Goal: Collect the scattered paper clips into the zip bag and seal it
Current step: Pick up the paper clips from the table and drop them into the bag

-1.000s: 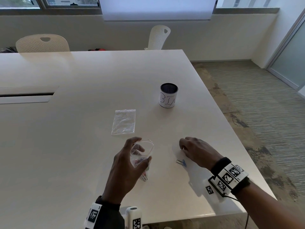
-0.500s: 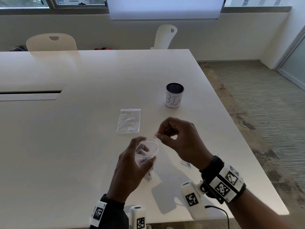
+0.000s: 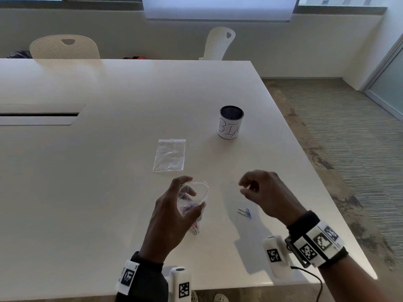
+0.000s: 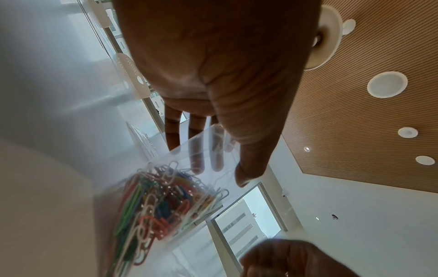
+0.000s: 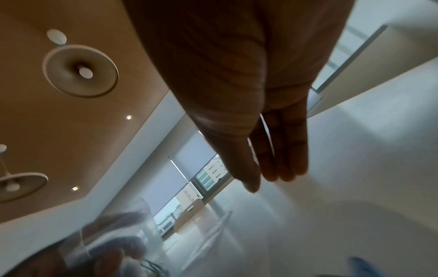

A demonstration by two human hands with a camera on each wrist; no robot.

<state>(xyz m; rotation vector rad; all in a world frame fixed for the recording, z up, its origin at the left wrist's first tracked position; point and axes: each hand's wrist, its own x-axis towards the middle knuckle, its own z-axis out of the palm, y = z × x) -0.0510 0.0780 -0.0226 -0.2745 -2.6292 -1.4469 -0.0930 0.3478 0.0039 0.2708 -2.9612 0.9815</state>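
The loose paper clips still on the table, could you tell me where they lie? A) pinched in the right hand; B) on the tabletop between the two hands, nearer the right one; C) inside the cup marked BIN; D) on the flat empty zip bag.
B: the loose paper clips lie on the bare table, just below the right hand and to the right of the left hand.

Multicoloured paper clips [image 4: 151, 202], clear zip bag [image 3: 192, 199], white table [image 3: 109, 192]

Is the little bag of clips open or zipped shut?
Open: the zip bag gripped by the left hand has its mouth spread wide, paper clips inside.
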